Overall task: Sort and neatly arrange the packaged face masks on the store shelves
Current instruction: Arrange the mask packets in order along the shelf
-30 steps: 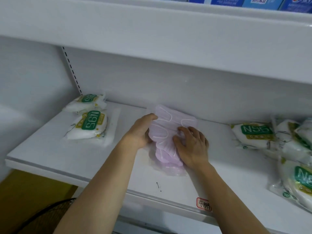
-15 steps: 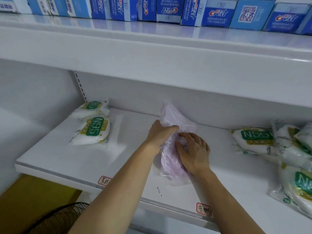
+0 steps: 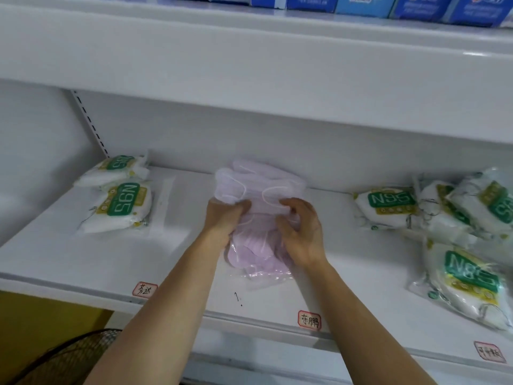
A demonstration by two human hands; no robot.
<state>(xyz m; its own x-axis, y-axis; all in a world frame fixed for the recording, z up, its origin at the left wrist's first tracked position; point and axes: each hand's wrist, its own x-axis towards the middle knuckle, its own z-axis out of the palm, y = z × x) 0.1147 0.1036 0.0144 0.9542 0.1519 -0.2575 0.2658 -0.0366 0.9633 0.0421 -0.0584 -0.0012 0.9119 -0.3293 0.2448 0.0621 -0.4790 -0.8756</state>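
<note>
A white metal shelf [image 3: 83, 262] has a white back panel [image 3: 305, 151] and a slotted upright [image 3: 90, 120] at the left. Another white shelf [image 3: 249, 51] above carries blue boxes [image 3: 416, 6]. Below at the left are a yellow surface [image 3: 41, 315] and a dark wire fan grille [image 3: 69, 357].

Soft, even light fills the scene, cool and slightly dim, with no hard shadows. The white metal lower shelf [image 3: 83, 262] sits in the shade of the white upper shelf board [image 3: 249, 65], whose right end carries a small bright glare streak. Faint shadows lie beside the white plastic N95 mask packs [image 3: 122, 209]. Straight shelf edges bow from wide-angle distortion, strongest at the sides. The whole picture is somewhat soft; the blue cardboard boxes [image 3: 416, 6] along the top edge are blurred.
</note>
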